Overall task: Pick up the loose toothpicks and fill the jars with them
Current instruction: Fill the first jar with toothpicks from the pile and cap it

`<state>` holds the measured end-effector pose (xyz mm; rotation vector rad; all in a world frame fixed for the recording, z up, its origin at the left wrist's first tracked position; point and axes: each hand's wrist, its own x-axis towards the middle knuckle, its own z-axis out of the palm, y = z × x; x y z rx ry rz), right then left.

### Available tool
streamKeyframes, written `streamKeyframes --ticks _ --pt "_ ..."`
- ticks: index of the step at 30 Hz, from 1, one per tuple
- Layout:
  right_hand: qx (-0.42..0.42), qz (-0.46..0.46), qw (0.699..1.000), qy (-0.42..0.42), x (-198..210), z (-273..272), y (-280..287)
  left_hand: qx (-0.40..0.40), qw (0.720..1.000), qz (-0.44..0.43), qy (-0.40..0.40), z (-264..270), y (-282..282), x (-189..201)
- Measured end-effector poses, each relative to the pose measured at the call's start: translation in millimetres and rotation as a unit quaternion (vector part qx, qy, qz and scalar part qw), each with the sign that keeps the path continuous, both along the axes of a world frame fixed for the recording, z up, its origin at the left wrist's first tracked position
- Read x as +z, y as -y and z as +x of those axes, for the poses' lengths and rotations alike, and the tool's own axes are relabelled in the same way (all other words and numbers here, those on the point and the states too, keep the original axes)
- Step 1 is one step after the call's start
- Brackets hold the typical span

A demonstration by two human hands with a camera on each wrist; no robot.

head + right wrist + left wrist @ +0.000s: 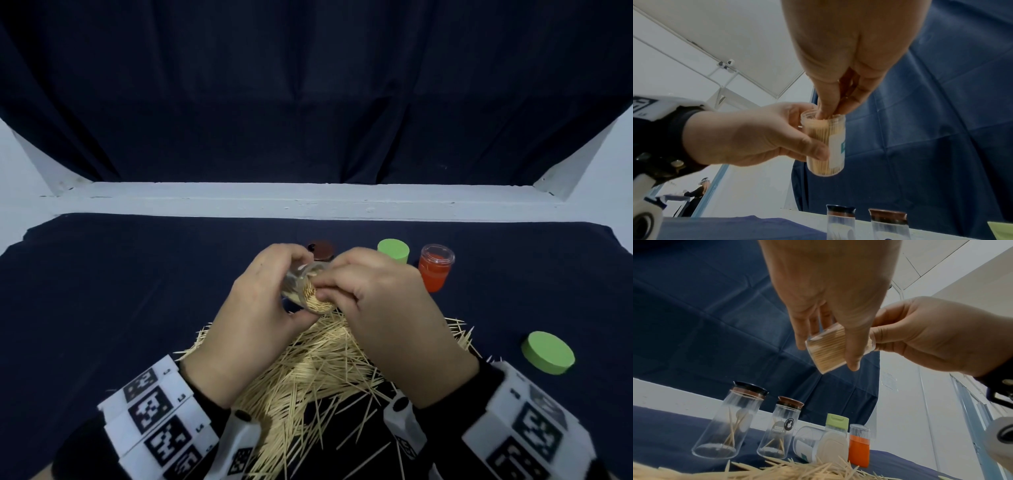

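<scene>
Two hands: both mine, raised together over the dark blue cloth-covered counter [120, 274].
Brown-lidded jars: a pair of clear glass jars with dark brown lids [729, 420] [780, 426] stands at far left of the row, each with only a few toothpicks inside.
Tipped jar: a clear jar with a white label [818, 443] lies on its side next to them.
Left hand: my left hand [253, 329] has its fingers [803, 331] and thumb curled round a small clear plastic jar packed with toothpicks [825, 144], held off the counter and tilted.
Right hand: my right hand [387, 318] has its fingers [827, 100] bunched and pushed into that jar's open mouth, pinching toothpicks there.
Loose toothpicks: a big pale wooden heap [318, 370] lies on the counter under both wrists.
Green items: a green-capped container [394, 251] behind my right hand; a round green lid [548, 356] near the right edge.
Orange jar: a clear open jar with an orange lower half [435, 269] stands just right of the green-capped one.
</scene>
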<state>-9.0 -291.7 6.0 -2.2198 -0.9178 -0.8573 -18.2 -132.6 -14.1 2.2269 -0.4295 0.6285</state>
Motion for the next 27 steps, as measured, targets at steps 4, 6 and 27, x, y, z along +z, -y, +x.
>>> streamKeyframes --ticks 4,6,27 --pt "0.036 -0.033 0.999 -0.016 3.5 -0.3 5.9 0.001 1.000 0.001 -0.003 -0.2 1.8 0.8" --pt "0.027 -0.006 0.999 -0.032 6.8 2.2 12.1 -0.004 1.000 0.001 -0.006 -0.9 2.8 1.9" --pt "-0.042 -0.493 0.851 -0.179 -38.4 0.9 9.6 0.082 0.990 0.048 -0.103 -7.7 -29.3 -6.5"
